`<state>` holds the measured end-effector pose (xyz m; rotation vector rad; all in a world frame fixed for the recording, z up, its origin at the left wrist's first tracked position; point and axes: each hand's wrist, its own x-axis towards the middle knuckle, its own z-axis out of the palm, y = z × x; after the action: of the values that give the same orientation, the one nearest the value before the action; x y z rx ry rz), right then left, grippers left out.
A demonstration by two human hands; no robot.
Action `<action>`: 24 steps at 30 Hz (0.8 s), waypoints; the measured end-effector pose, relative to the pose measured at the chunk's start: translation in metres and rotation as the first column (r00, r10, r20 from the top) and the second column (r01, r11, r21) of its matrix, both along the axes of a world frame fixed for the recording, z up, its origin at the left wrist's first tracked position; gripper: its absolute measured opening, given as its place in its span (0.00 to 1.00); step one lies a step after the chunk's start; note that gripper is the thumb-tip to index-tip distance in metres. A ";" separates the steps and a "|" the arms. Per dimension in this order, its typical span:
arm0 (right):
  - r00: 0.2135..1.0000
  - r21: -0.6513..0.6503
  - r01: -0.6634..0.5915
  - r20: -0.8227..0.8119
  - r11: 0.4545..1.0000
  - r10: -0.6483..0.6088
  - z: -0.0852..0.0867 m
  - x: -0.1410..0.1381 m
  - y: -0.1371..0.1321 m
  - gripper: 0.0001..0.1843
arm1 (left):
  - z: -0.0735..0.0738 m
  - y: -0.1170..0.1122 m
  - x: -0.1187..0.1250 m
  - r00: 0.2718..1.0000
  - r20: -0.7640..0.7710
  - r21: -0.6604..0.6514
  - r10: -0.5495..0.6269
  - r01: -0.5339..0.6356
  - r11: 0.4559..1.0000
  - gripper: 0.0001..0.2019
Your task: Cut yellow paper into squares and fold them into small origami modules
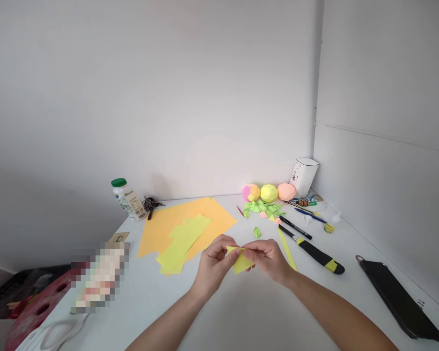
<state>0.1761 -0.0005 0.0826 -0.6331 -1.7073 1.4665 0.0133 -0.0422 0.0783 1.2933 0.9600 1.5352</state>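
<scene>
Just above the white table (241, 312), near its front middle, a small yellow folded paper piece (240, 262) is pinched between both hands: the left hand (214, 265) grips its left edge with thumb and fingers closed tight, and the right hand (269, 261) clamps the top right the same way, fingertips nearly meeting. Beside the right hand lies a yellow paper strip (287, 249), then a black-and-yellow utility knife (312, 251). Behind the left hand, yellow sheets (183, 241) rest on an orange sheet (168, 224). Farther back sit green paper pieces (261, 208), three paper balls (269, 193) and a green-capped bottle (129, 200). A black phone (398, 297) lies far right.
</scene>
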 end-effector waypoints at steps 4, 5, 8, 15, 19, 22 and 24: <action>1.000 0.014 -0.012 0.006 1.000 0.012 -0.002 0.000 0.000 0.12 | -0.003 0.001 -0.001 0.999 0.009 -0.009 -0.036 0.036 0.999 0.05; 1.000 0.024 -0.013 0.006 1.000 0.013 -0.003 0.000 0.000 0.11 | -0.003 0.001 -0.002 0.999 0.005 -0.013 -0.047 0.047 0.999 0.04; 1.000 0.058 -0.022 0.003 0.998 0.022 -0.004 0.001 0.000 0.11 | -0.001 0.000 -0.003 0.999 -0.034 0.001 -0.041 0.041 0.999 0.04; 1.000 0.037 -0.012 -0.020 0.999 0.013 0.001 0.003 0.002 0.10 | 0.003 0.002 -0.015 0.998 -0.053 0.044 0.025 -0.023 0.999 0.05; 0.999 0.021 0.031 -0.040 0.999 -0.030 0.003 0.005 0.004 0.10 | 0.005 0.003 -0.024 0.990 -0.027 0.055 0.136 -0.134 0.989 0.08; 0.999 0.012 0.036 -0.034 0.999 -0.036 0.003 0.006 0.004 0.10 | 0.007 0.002 -0.020 0.993 -0.022 0.052 0.114 -0.113 0.992 0.05; 0.999 0.028 0.037 -0.011 0.999 -0.036 0.002 0.005 0.003 0.10 | 0.007 0.000 -0.014 0.997 -0.051 0.031 0.050 -0.048 0.998 0.07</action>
<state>0.1812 0.0026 0.0842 -0.6377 -1.6966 1.4160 -0.0003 -0.0420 0.0858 1.3449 1.0118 1.5658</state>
